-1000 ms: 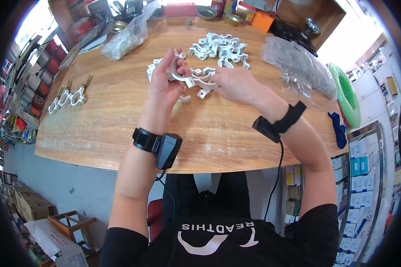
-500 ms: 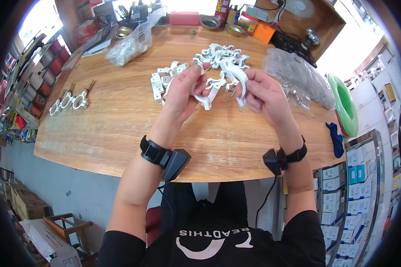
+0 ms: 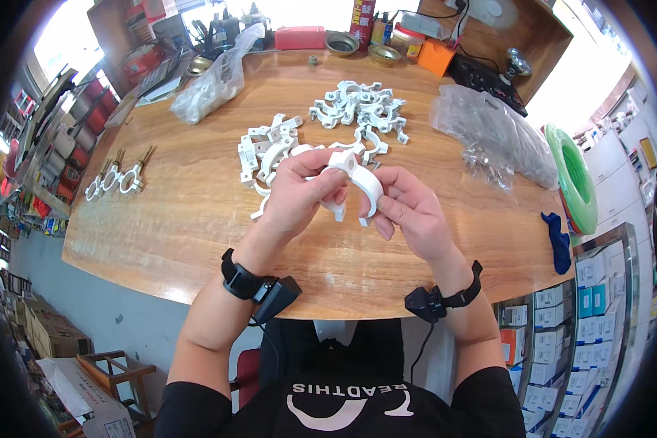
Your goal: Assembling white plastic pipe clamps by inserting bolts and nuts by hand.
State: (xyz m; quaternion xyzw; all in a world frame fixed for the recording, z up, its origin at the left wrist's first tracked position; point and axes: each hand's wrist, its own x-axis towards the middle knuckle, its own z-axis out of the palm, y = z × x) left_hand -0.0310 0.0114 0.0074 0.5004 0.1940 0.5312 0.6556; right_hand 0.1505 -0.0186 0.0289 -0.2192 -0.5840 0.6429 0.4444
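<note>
Left hand (image 3: 303,191) and right hand (image 3: 415,212) pinch two white clamp halves (image 3: 373,193) mid-desk (image 3: 197,241), lower ends apart: looks unfinished. Three stemmed rings (image 3: 130,180) at nine o'clock seem done. Left: loose white parts (image 3: 276,157) at ten, bigger pile (image 3: 361,104) at twelve.

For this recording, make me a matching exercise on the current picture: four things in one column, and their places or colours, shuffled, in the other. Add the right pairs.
Things
1. White curved clamp pieces
2. Large coil
3. Cloth-like item
4. Three rings with brass-coloured stems

Places or colours
A. Dark blue
B. On the left part of the table
C. Held in the left hand and right hand
D. Bright green

Right pairs
1-C, 2-D, 3-A, 4-B
</note>
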